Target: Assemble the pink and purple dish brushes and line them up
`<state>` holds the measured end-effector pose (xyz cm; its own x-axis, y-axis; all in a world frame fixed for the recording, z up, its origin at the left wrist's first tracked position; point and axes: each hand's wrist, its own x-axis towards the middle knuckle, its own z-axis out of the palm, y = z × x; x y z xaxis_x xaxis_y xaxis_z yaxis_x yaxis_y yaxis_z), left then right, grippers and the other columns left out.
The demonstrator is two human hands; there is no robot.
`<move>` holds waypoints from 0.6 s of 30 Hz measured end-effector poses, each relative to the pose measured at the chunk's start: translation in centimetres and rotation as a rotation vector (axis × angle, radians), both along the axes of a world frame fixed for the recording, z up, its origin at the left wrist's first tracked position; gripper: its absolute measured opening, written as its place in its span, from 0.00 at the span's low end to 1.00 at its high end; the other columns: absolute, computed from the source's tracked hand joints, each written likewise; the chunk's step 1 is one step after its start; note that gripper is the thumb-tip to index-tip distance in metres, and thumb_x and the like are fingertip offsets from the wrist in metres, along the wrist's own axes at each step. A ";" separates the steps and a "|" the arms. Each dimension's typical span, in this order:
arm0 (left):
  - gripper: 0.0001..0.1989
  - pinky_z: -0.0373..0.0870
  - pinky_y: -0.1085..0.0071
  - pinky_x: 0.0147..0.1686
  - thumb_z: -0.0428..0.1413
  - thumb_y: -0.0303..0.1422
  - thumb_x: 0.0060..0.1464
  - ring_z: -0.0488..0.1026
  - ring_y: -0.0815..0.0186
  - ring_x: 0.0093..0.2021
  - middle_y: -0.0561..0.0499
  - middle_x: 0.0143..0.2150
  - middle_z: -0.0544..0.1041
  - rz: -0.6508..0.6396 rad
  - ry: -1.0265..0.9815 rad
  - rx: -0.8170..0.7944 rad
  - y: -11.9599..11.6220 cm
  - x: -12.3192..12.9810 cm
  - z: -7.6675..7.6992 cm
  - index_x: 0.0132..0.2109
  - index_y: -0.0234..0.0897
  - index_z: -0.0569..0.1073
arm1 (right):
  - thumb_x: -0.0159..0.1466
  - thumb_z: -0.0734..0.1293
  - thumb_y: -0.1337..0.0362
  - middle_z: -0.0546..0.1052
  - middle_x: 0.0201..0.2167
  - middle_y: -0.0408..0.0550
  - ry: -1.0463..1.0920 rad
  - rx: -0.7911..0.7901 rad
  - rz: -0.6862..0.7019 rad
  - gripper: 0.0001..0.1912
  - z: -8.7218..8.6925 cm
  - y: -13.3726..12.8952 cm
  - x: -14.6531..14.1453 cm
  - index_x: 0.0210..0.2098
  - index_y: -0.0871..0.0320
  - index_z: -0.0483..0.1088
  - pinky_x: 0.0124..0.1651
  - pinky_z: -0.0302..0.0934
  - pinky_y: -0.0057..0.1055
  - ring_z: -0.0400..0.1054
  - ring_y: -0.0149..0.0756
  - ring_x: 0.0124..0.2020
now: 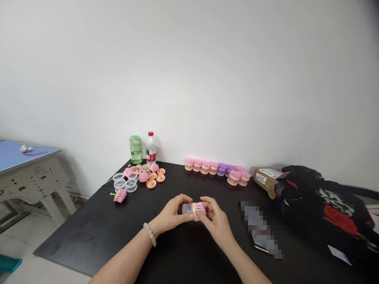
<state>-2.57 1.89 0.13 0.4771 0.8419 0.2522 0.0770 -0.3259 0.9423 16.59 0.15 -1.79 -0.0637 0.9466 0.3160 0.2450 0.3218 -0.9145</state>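
My left hand [172,215] and my right hand [214,219] meet above the black table, both gripping a small brush [194,209]. It has pink bristles, a peach base and a clear plastic cup on the left end. My left fingers hold the clear cup, and my right fingers hold the bristle end. Further left on the table lie clear plastic rings [124,182], peach discs [152,177] and pink bristle heads [143,177]. One assembled brush [120,195] lies on its side nearest my left hand. A row of peach and purple brushes [217,169] stands along the wall.
The black table [89,240] ends in a corner at lower left. A green bottle [136,150] and a water bottle [151,148] stand at the wall. To the right lie a cardboard parcel [266,181], a dark floral cloth [328,209] and a pixelated phone [260,232].
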 end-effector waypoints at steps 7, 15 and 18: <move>0.25 0.66 0.65 0.43 0.68 0.30 0.41 0.69 0.59 0.43 0.50 0.43 0.71 0.141 0.196 0.234 -0.5 0.4 0.0 0.47 0.40 0.70 | 0.58 0.67 0.54 0.77 0.27 0.44 -0.072 0.010 -0.034 0.19 -0.1 0.0 -0.1 0.45 0.56 0.65 0.34 0.69 0.33 0.74 0.39 0.29; 0.27 0.64 0.60 0.46 0.68 0.37 0.44 0.67 0.53 0.47 0.45 0.47 0.72 0.138 0.359 0.342 -1.2 0.6 0.5 0.51 0.40 0.70 | 0.60 0.66 0.50 0.75 0.25 0.42 -0.070 -0.070 -0.033 0.18 -0.4 0.2 -0.2 0.42 0.56 0.66 0.27 0.67 0.31 0.71 0.36 0.24; 0.18 0.63 0.63 0.44 0.63 0.42 0.50 0.69 0.56 0.43 0.47 0.43 0.75 0.119 0.329 0.200 -1.0 0.3 1.0 0.45 0.38 0.73 | 0.59 0.67 0.54 0.77 0.29 0.44 -0.085 -0.038 -0.026 0.16 -0.5 0.2 -0.1 0.44 0.56 0.66 0.32 0.70 0.32 0.74 0.37 0.29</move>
